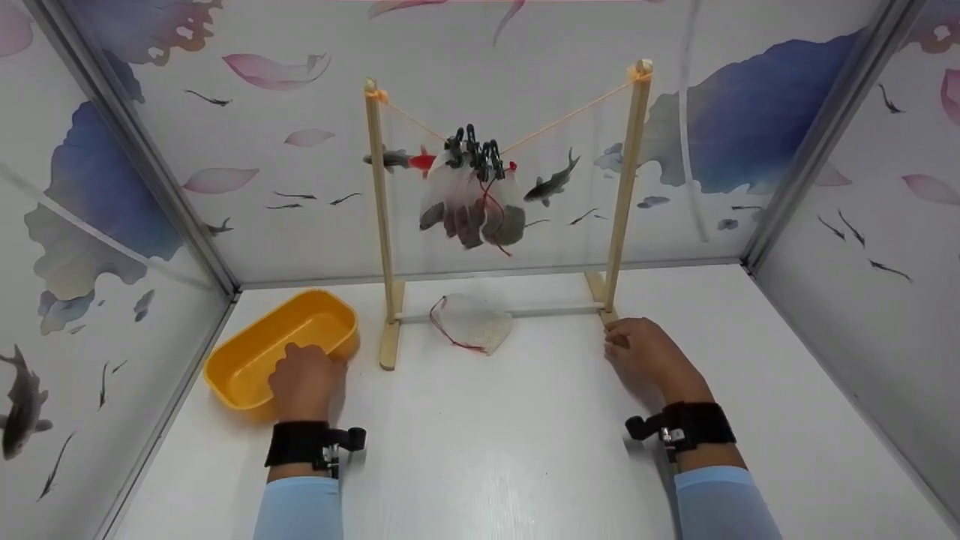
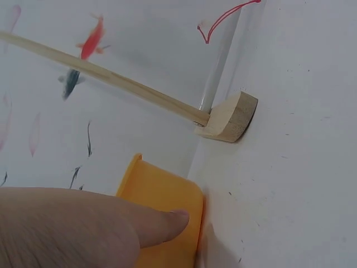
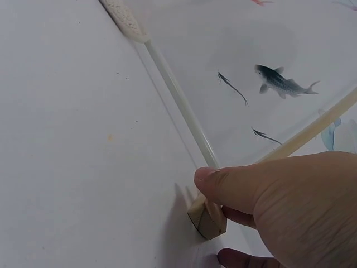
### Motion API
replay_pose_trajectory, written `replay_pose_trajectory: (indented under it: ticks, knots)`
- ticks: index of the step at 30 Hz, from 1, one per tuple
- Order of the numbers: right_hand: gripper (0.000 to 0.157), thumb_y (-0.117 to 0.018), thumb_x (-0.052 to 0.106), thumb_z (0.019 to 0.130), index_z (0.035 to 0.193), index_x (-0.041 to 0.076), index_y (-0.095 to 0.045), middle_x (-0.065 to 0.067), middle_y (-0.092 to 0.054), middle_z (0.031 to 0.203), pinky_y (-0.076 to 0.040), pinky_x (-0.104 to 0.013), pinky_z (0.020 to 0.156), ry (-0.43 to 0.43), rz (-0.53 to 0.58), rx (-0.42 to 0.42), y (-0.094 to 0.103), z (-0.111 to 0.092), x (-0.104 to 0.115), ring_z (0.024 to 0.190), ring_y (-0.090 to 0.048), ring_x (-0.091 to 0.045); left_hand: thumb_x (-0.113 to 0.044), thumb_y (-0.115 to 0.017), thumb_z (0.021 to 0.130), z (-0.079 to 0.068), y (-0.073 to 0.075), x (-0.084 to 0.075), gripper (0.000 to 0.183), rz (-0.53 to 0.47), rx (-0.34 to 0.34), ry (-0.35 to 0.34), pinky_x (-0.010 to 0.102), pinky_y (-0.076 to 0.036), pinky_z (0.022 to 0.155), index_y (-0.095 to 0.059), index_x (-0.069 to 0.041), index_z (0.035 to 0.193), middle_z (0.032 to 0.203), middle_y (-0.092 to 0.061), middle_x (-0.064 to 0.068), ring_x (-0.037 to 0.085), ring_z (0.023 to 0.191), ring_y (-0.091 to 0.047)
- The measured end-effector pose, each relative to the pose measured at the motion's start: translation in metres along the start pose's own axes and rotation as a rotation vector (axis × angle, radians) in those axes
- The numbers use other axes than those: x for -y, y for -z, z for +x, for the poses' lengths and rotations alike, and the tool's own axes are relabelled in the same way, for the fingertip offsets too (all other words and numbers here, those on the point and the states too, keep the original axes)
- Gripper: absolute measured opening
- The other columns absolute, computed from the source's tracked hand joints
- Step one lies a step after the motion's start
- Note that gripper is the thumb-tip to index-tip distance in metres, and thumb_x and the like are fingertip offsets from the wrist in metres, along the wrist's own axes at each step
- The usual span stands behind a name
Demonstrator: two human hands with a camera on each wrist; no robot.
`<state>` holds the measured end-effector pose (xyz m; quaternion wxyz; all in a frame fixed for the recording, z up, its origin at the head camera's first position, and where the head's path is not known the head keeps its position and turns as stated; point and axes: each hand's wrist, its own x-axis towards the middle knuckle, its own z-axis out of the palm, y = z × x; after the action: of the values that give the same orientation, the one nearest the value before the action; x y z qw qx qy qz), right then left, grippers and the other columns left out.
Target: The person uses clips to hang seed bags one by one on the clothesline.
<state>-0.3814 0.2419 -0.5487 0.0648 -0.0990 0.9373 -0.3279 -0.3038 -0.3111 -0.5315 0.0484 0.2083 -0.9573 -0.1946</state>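
My left hand (image 1: 304, 379) grips the near right rim of a yellow plastic basin (image 1: 232, 375), the thumb (image 2: 164, 226) lying along its outer wall and the other fingers hidden in the left wrist view. On the right, my right hand (image 1: 649, 356) pinches the wooden foot (image 3: 207, 220) of a stand between thumb and fingers. Two upright posts (image 1: 381, 210) make up this stand, joined low down by a white rod (image 1: 555, 309). An orange string (image 1: 562, 118) sags between the post tops. Black clips (image 1: 471, 150) hold several filled mesh pouches (image 1: 504, 225) bunched at its middle.
A pale mesh pouch (image 1: 476, 322) with a red drawstring lies at the white rod, between the stand's feet. Printed walls (image 1: 300, 247) with fish and petals enclose the white table (image 1: 480, 442) at the back and both sides.
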Motion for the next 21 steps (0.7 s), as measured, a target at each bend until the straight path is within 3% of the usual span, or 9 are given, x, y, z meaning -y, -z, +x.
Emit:
replay_pose_trajectory:
  ticks: [5, 11, 16, 21]
  knots:
    - [0.036, -0.070, 0.016, 0.114, 0.147, 0.003, -0.073, -0.025, -0.066, 0.156, -0.053, -0.059, 0.123, 0.015, -0.005, 0.002, 0.000, 0.003, -0.001, 0.149, -0.062, -0.047, -0.032, -0.072, 0.108, 0.000, 0.004, 0.002, 0.040, -0.022, -0.004, -0.025, 0.043, -0.049, 0.072, -0.067, -0.002, 0.083, 0.070, -0.061, 0.012, 0.036, 0.074, -0.062]
    - [0.035, -0.070, 0.016, 0.114, 0.146, 0.002, -0.074, -0.026, -0.066, 0.156, -0.053, -0.061, 0.123, 0.028, -0.023, 0.006, 0.000, 0.005, -0.002, 0.149, -0.061, -0.049, -0.030, -0.075, 0.105, 0.002, 0.009, 0.004, 0.036, -0.073, 0.015, -0.030, 0.040, -0.049, 0.069, -0.067, -0.003, 0.082, 0.065, -0.058, 0.009, 0.033, 0.068, -0.062]
    - [0.038, -0.068, 0.018, 0.115, 0.150, 0.004, -0.072, -0.025, -0.065, 0.158, -0.050, -0.061, 0.126, 0.010, -0.029, 0.008, -0.001, 0.006, -0.004, 0.152, -0.057, -0.048, -0.040, -0.081, 0.101, 0.004, 0.012, 0.003, 0.041, -0.130, 0.020, 0.010, 0.051, -0.051, 0.084, -0.068, -0.002, 0.097, 0.078, -0.064, 0.012, 0.037, 0.085, -0.064]
    - [0.038, -0.068, 0.019, 0.115, 0.150, 0.004, -0.072, -0.025, -0.063, 0.160, -0.048, -0.063, 0.127, 0.008, -0.031, 0.009, 0.000, 0.006, -0.004, 0.154, -0.055, -0.049, -0.055, -0.084, 0.100, 0.010, 0.016, -0.002, 0.071, -0.188, 0.009, 0.043, 0.061, -0.052, 0.101, -0.059, 0.004, 0.132, 0.112, -0.066, 0.023, 0.042, 0.106, -0.060]
